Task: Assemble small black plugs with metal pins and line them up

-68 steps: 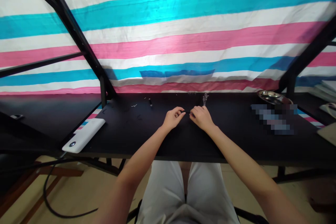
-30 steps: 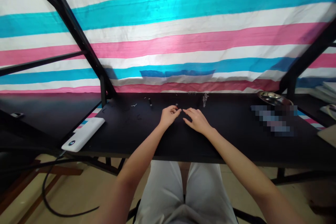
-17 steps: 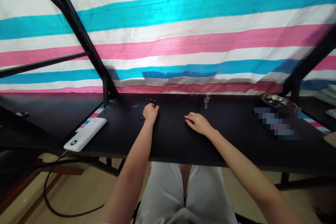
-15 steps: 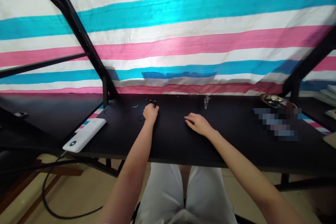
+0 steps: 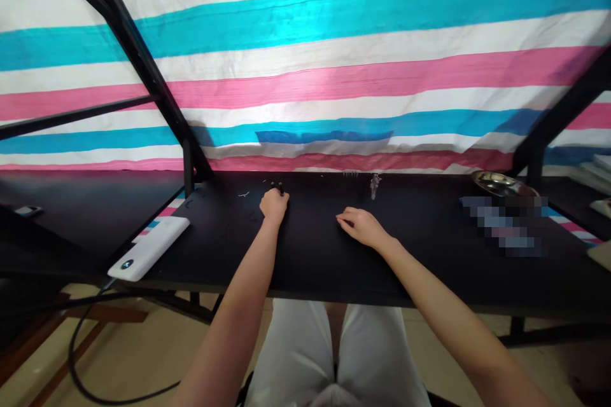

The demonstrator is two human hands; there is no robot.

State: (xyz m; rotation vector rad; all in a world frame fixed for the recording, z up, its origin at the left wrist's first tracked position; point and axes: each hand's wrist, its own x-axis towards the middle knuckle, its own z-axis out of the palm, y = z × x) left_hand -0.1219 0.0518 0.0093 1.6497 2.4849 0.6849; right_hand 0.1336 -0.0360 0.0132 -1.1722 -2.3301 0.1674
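We see two short black cylindrical pieces [image 5: 281, 189], greyish-tipped, side by side at 12 o'clock of our left hand [image 5: 274, 206]. Its fingers curl; can't tell if they pinch one. Our right hand [image 5: 360, 226]: fingertips bunched, any grip unclear. Greyish translucent strip [image 5: 375, 187] lies at its 1 o'clock.

Indoor makeshift desk bay, kind of room unclear, striped plastic-looking sheet [image 5: 334, 76] hung across the upper frame, black strut [image 5: 138, 57] sloping at upper left, long black desk [image 5: 315, 261] across the middle, another dark tabletop [image 5: 90, 200] at left, pale floor [image 5: 143, 350] at lower left
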